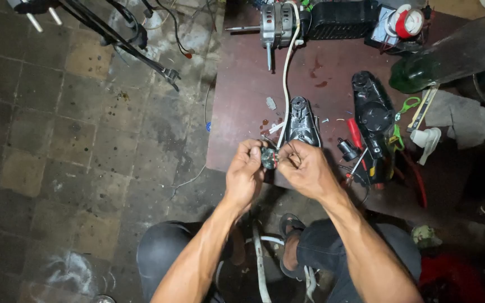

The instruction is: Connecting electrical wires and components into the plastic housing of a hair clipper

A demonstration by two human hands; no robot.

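At the frame's centre, over the near edge of the worktop [237, 101], your left hand [244, 174] and right hand [307, 168] pinch a small wired part [268, 157], likely light with fragile thin leads, so grip its body, not the wires.

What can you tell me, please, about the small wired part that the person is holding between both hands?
The small wired part is a dark, roundish component, mostly hidden by fingers, with a hint of red and pale metal on its face. Thin wires run from it toward the glossy black plastic housing lying just behind it on the dark red table. The left hand pinches it from one side and the right hand from the other, holding it above the table's near edge. Its exact kind cannot be told.
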